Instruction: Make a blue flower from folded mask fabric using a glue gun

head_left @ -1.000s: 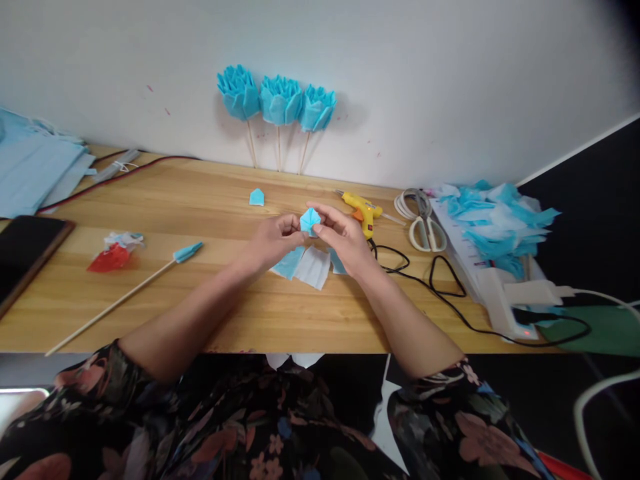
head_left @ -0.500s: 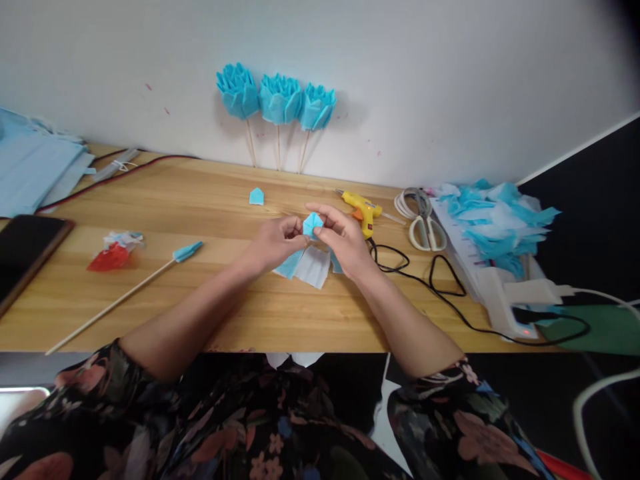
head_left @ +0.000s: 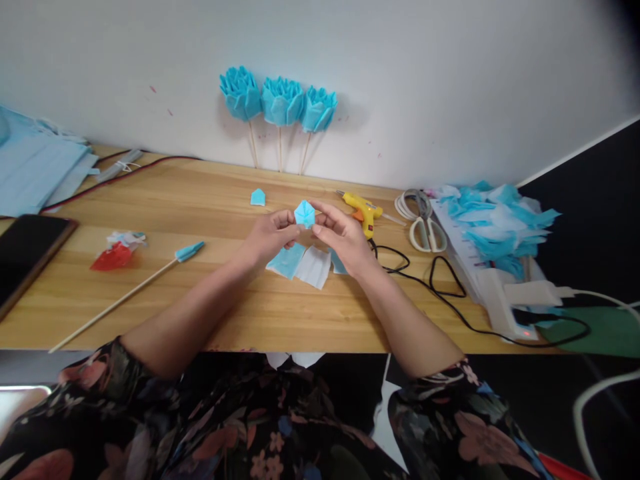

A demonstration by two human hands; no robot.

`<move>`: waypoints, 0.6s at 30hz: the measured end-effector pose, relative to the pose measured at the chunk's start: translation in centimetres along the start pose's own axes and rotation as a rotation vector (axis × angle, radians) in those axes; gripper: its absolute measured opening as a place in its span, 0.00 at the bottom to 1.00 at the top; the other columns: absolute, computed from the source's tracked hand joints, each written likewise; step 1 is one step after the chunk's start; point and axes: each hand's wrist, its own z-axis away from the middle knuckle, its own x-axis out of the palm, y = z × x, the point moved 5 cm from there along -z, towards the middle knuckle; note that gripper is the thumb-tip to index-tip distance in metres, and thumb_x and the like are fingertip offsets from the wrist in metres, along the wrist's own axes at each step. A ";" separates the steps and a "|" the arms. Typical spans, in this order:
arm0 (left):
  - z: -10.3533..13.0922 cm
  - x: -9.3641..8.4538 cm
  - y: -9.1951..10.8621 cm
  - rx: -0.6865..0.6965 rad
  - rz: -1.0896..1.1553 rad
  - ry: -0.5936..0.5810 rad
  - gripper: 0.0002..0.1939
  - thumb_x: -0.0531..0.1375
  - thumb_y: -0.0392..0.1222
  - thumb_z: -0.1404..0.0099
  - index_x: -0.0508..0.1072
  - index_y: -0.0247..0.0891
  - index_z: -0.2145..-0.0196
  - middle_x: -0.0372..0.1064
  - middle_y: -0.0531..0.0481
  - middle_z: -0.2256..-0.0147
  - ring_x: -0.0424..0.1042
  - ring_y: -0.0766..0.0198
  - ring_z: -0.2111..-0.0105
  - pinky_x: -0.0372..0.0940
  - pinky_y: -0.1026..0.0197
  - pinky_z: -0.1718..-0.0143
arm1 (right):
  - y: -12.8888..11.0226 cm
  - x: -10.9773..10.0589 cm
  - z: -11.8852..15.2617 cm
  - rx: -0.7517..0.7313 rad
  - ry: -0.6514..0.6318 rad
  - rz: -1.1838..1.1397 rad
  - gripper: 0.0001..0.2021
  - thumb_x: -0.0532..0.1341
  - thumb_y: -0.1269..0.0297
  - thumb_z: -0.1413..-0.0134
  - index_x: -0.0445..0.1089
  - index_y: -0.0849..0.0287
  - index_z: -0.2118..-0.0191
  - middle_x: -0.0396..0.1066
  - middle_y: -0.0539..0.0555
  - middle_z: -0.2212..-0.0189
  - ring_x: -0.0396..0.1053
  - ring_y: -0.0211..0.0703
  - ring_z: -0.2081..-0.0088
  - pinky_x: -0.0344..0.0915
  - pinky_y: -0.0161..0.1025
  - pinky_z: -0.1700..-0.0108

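Between my two hands is a small folded blue petal (head_left: 305, 214), pointed at the top, with crease lines meeting near its middle. My left hand (head_left: 278, 233) pinches its left edge, and my right hand (head_left: 341, 235) has thumb and fingertips at its right edge. Beneath my hands, cut pieces of blue and white fabric (head_left: 313, 267) lie on the table. A similar folded petal (head_left: 258, 197) rests flat, farther back and to the left. To the left lies a wooden stick (head_left: 117, 301) tipped with a blue bud (head_left: 190, 251).
Three blue flowers (head_left: 283, 101) on sticks lean against the wall. On the right are a yellow glue gun (head_left: 363, 208), scissors (head_left: 427, 230), a box of fabric scraps (head_left: 500, 223) and a power strip (head_left: 500, 307). Masks (head_left: 43, 160), a phone (head_left: 33, 257) and a red wrapper (head_left: 114, 256) lie left.
The folded petal has moved slightly up and left between my hands and shows more of its face. More of the loose fabric pieces is uncovered beneath it.
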 end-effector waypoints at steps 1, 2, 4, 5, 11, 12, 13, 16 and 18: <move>0.0 0.0 -0.1 -0.001 -0.003 -0.005 0.08 0.62 0.41 0.44 0.66 0.38 0.75 0.61 0.56 0.80 0.60 0.69 0.78 0.58 0.63 0.73 | 0.1 0.0 0.0 -0.005 0.000 0.000 0.26 0.66 0.57 0.47 0.69 0.52 0.41 0.77 0.52 0.57 0.73 0.45 0.57 0.71 0.46 0.52; 0.0 0.1 -0.1 -0.001 -0.005 -0.009 0.08 0.63 0.41 0.45 0.66 0.38 0.75 0.61 0.56 0.80 0.60 0.69 0.78 0.58 0.63 0.73 | 0.3 0.0 -0.1 -0.008 0.001 0.003 0.27 0.65 0.58 0.48 0.69 0.52 0.41 0.78 0.52 0.57 0.73 0.44 0.57 0.71 0.45 0.53; 0.0 0.1 -0.1 -0.002 -0.008 -0.012 0.08 0.62 0.41 0.45 0.66 0.38 0.76 0.61 0.57 0.80 0.60 0.70 0.78 0.58 0.63 0.73 | 0.4 0.0 -0.1 -0.008 0.004 0.016 0.27 0.65 0.59 0.48 0.69 0.53 0.41 0.78 0.53 0.56 0.74 0.44 0.57 0.71 0.45 0.54; 0.1 0.1 -0.1 -0.003 -0.009 -0.013 0.08 0.62 0.41 0.45 0.66 0.38 0.76 0.61 0.57 0.80 0.60 0.70 0.78 0.58 0.63 0.72 | 0.5 0.0 -0.1 -0.007 0.005 0.022 0.27 0.65 0.59 0.48 0.69 0.53 0.41 0.78 0.53 0.56 0.74 0.44 0.57 0.71 0.44 0.54; 0.2 0.1 0.1 0.006 -0.009 0.002 0.10 0.62 0.43 0.44 0.65 0.39 0.76 0.61 0.57 0.80 0.59 0.70 0.78 0.58 0.63 0.72 | 0.2 0.0 -0.1 0.003 0.021 0.036 0.27 0.65 0.61 0.49 0.69 0.53 0.41 0.78 0.54 0.54 0.74 0.46 0.55 0.71 0.45 0.54; 0.2 0.1 0.0 0.011 -0.011 0.002 0.09 0.62 0.43 0.44 0.66 0.39 0.75 0.62 0.56 0.80 0.59 0.70 0.78 0.58 0.63 0.72 | 0.2 0.1 -0.1 0.007 0.021 0.035 0.27 0.65 0.61 0.49 0.69 0.53 0.41 0.78 0.54 0.54 0.74 0.46 0.55 0.71 0.45 0.54; 0.2 0.1 0.0 0.014 -0.012 0.001 0.09 0.63 0.43 0.44 0.66 0.39 0.75 0.62 0.56 0.79 0.59 0.70 0.78 0.58 0.63 0.72 | 0.1 0.1 0.0 0.008 0.020 0.031 0.27 0.65 0.61 0.49 0.69 0.53 0.41 0.78 0.54 0.54 0.74 0.46 0.55 0.71 0.45 0.54; 0.1 0.1 -0.1 0.017 -0.009 -0.001 0.08 0.63 0.43 0.44 0.67 0.39 0.74 0.62 0.56 0.79 0.59 0.70 0.78 0.58 0.63 0.72 | 0.0 0.2 0.0 0.001 0.015 0.031 0.26 0.64 0.62 0.49 0.69 0.53 0.42 0.77 0.53 0.58 0.73 0.44 0.58 0.71 0.44 0.56; 0.1 0.1 -0.1 0.016 -0.010 0.000 0.08 0.63 0.42 0.44 0.67 0.39 0.74 0.62 0.56 0.80 0.59 0.70 0.78 0.57 0.63 0.72 | 0.0 0.2 0.0 -0.004 0.018 0.052 0.26 0.64 0.63 0.49 0.69 0.53 0.42 0.76 0.51 0.61 0.71 0.43 0.61 0.70 0.43 0.58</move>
